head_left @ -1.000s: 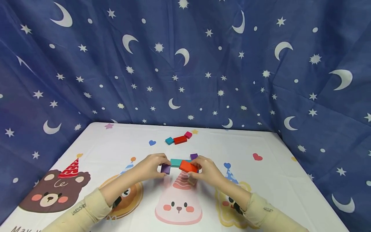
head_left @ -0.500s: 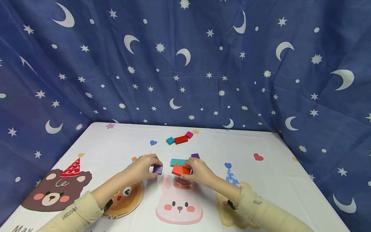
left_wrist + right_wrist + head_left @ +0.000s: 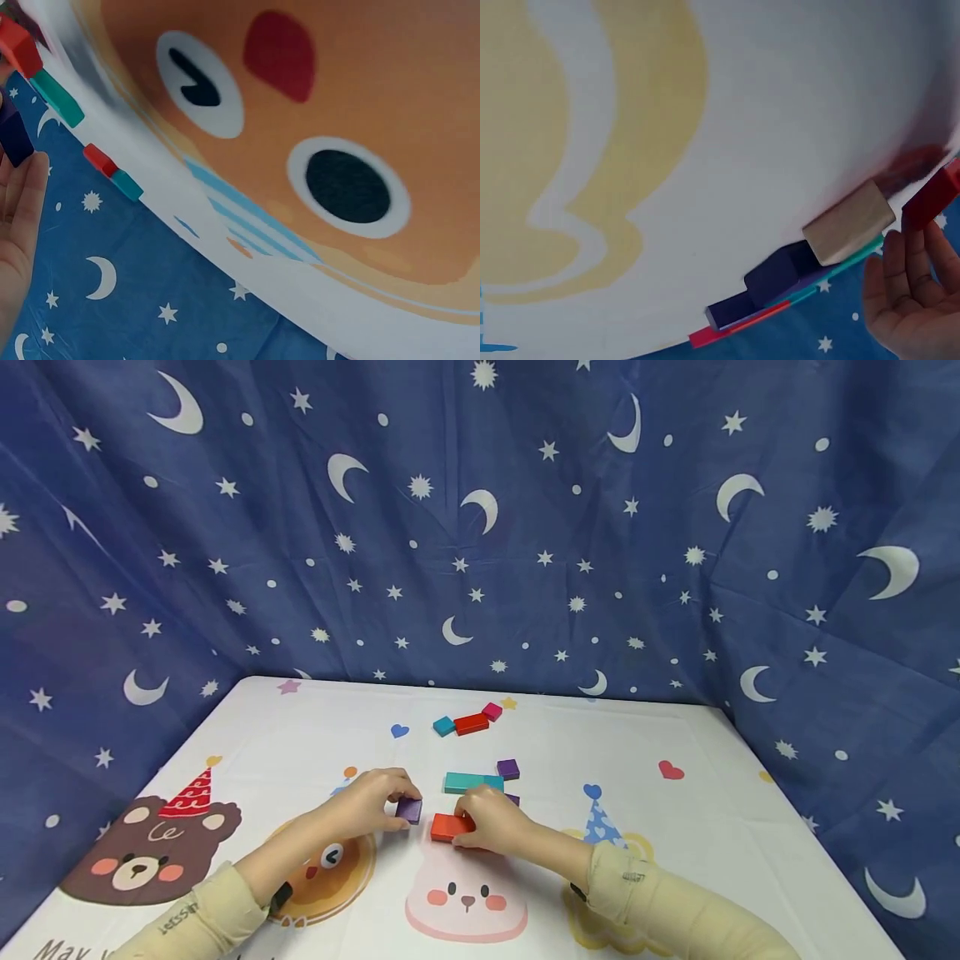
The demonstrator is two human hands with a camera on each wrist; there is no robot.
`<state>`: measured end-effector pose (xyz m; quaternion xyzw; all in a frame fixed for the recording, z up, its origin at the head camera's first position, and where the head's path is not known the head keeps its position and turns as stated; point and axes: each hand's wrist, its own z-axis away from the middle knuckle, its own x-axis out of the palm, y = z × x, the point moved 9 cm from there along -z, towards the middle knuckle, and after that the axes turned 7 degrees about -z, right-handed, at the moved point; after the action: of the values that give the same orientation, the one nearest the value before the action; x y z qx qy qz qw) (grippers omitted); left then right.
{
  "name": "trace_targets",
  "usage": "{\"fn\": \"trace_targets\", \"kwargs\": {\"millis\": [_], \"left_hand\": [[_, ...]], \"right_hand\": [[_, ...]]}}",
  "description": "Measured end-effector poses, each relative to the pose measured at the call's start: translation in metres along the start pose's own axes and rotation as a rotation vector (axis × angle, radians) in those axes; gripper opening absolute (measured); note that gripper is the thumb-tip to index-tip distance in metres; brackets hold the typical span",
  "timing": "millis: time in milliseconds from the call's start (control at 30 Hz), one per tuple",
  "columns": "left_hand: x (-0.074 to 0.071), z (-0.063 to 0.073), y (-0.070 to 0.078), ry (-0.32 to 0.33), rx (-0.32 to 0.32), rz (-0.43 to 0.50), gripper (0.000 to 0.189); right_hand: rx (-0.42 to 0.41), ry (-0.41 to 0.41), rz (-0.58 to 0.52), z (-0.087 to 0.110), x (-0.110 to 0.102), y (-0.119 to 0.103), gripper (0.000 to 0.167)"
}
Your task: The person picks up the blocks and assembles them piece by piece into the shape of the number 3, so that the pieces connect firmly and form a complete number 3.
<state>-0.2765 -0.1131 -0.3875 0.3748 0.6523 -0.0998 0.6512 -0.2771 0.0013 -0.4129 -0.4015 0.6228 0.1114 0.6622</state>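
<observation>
My left hand [image 3: 371, 806] pinches a small purple block [image 3: 408, 810] between thumb and fingers, left of the teal block. In my right hand [image 3: 495, 821] is an orange-red block [image 3: 447, 827], gripped by its right part. A short gap separates the two held blocks. Just beyond the right hand lie a long teal block [image 3: 463, 782], a bluer teal block [image 3: 492, 782] touching it, and a purple block [image 3: 507, 768]. Another purple block [image 3: 513, 799] is partly hidden by the right hand. A plain wooden block [image 3: 849, 225] shows in the right wrist view; the hand covers it in the head view.
Farther back, a blue block [image 3: 444, 726], a red block [image 3: 472, 724] and a pink block [image 3: 492, 712] form a bent row. A white cloth [image 3: 607, 743] with cartoon animals covers the table. Behind it hangs a blue curtain [image 3: 525, 635] with moons and stars.
My left hand has drawn the purple block left, away from the teal block. The right hand has carried the orange-red block left and closer to me, uncovering more of the blocks behind.
</observation>
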Motion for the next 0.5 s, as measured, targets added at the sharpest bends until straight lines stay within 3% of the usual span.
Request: {"fn": "trace_targets", "kwargs": {"millis": [167,367,500], "left_hand": [[0.002,0.005,0.0,-0.015,-0.016,0.004,0.029],[0.006,0.005,-0.002,-0.029,-0.003,0.008,0.03],[0.008,0.005,-0.003,-0.03,0.011,0.01,0.029]], "right_hand": [[-0.036,-0.003,0.058,0.001,0.004,-0.003,0.03],[0.023,-0.034,0.129,0.007,0.005,0.005,0.033],[0.034,-0.001,0.106,0.01,0.002,0.008,0.029]]}}
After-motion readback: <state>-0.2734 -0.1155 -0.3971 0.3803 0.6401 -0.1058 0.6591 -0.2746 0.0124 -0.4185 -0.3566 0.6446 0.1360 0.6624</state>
